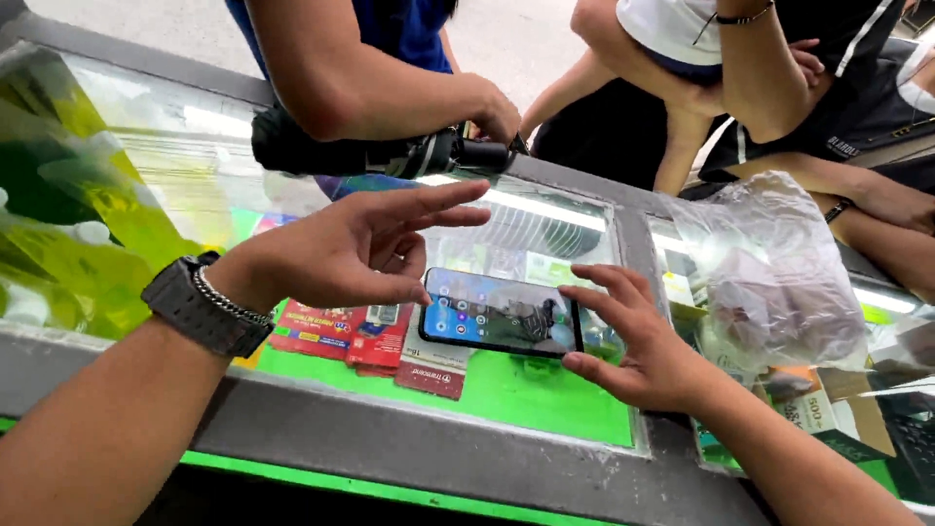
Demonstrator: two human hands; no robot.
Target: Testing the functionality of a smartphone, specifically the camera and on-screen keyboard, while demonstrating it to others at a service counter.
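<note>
A black smartphone (502, 314) with a lit screen of coloured icons lies flat on the glass counter top (545, 399). My left hand (355, 248), with a dark watch and a chain bracelet on its wrist, hovers over the phone's left end, fingers spread, thumb by the left edge. My right hand (633, 336) is open at the phone's right end, its fingers touching or nearly touching that edge. Neither hand holds anything.
Red card packets (370, 336) lie under the glass. A crumpled clear plastic bag (779, 273) sits on the counter to the right. Across the counter, another person's hand holds a black folded umbrella (390, 151); other people's arms lean at the far right.
</note>
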